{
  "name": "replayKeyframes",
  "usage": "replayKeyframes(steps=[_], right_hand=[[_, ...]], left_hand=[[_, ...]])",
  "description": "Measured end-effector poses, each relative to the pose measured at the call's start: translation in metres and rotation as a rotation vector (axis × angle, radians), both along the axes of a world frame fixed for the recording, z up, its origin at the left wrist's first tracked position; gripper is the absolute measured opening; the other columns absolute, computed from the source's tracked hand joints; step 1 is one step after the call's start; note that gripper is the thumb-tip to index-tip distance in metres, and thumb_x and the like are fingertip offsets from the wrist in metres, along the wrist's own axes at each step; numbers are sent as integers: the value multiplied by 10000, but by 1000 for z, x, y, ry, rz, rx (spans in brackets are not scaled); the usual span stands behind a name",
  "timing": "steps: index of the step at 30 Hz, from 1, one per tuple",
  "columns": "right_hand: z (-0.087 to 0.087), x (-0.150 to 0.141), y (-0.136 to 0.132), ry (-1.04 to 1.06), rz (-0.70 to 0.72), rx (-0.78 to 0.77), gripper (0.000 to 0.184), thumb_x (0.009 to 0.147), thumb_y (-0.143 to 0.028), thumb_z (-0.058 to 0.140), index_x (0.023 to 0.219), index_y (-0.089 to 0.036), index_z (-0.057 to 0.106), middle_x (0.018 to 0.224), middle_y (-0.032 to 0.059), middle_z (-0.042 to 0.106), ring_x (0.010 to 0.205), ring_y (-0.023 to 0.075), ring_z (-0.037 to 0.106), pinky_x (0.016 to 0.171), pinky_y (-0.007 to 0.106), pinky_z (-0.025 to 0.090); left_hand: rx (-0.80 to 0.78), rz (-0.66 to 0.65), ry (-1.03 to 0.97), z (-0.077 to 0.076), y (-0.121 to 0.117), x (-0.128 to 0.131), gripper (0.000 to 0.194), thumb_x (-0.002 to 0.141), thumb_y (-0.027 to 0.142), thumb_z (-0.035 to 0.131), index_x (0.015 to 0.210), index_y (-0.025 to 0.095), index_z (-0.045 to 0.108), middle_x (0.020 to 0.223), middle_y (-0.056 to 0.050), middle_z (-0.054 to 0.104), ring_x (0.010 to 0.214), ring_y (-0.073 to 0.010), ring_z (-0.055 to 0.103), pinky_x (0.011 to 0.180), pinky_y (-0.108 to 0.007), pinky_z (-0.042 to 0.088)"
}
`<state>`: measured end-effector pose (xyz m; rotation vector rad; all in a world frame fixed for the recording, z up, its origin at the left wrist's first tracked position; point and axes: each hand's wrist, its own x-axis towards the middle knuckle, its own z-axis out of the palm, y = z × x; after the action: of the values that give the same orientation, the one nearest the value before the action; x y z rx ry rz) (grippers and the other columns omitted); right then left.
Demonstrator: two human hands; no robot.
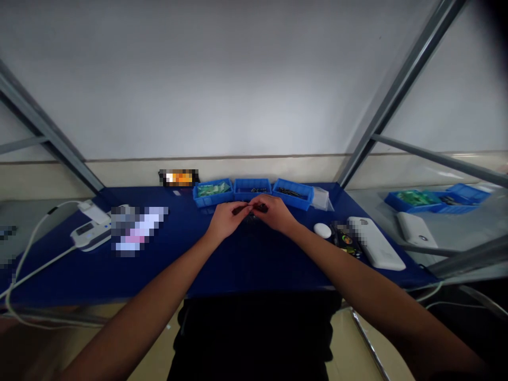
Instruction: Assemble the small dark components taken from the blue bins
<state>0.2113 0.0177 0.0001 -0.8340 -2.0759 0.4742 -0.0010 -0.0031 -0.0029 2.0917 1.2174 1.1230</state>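
Both hands meet just above the centre of the frame's lower half, over a blue-topped table. The left hand has its thumb and fingers drawn in narrow on a small dark piece; the right hand pinches the same dark material from the other side, the fingertips of the two hands close together. The piece is too small and too covered to tell what it is, or whether it is one part or two.

Just beyond the hands, three blue bins stand in a row at the upper edge of the table. The left bin holds green packets, the middle bin a few small dark parts, and the right bin more dark parts. A clear plastic bag lies beside the right bin.

Right of centre, near the right forearm, are a round white case, a dark patterned packet and a white power bank. At the left of the frame, a white power strip with a plugged-in charger lies near a pixelated, phone-like object; another blurred-out item sits left of the bins.
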Motion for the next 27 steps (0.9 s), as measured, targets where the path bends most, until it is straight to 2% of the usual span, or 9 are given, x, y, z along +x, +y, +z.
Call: replayKeyframes(steps=[4, 9, 13, 16, 22, 27], right_hand=[[1, -1, -2, 6, 18, -10, 178, 903, -171, 639, 1026, -234, 752, 1017, 30, 776, 881, 168, 718, 823, 289, 553], [4, -1, -4, 68, -56, -83, 88, 917, -267, 678, 957, -217, 739, 900, 14, 775, 775, 151, 708, 749, 264, 539], [0, 0, 0, 82, -51, -125, 82, 878, -293, 735, 893, -212, 730, 856, 8, 766, 743, 147, 696, 712, 256, 528], [-2, 0, 2, 81, -53, -134, 62, 870, -276, 729, 876, -214, 721, 849, 5, 761, 736, 147, 689, 705, 259, 525], [-1, 0, 1, 74, -64, -101, 32, 867, -238, 703, 894, -220, 709, 835, -1, 749, 722, 143, 681, 702, 261, 522], [5, 2, 2, 22, -103, 39, 56, 861, -181, 658, 887, -222, 687, 859, 14, 721, 748, 156, 665, 726, 280, 529]], left_hand=[[-10, 6, -25, -2, 3, -3, 266, 962, 399, 660, 1140, 265, 806, 1084, -27, 818, 972, -254, 779, 848, -348, 606], [48, 14, 12, -3, 5, -3, 232, 948, 277, 675, 1139, 272, 808, 1127, -28, 810, 1008, -253, 776, 903, -376, 605], [113, -14, 54, -6, 6, -3, 226, 959, 264, 668, 1137, 282, 805, 1136, -34, 806, 1001, -241, 773, 907, -386, 609], [83, -5, 15, -7, 6, -3, 281, 955, 259, 674, 1220, 274, 767, 1145, -35, 805, 1021, -240, 773, 930, -391, 611], [61, 14, -43, -4, 4, -2, 376, 959, 272, 675, 1334, 274, 675, 1091, -21, 813, 999, -215, 775, 959, -379, 598], [67, 18, -72, -2, 4, -1, 362, 962, 312, 676, 1321, 264, 667, 1090, -32, 810, 996, -216, 773, 935, -371, 598]])
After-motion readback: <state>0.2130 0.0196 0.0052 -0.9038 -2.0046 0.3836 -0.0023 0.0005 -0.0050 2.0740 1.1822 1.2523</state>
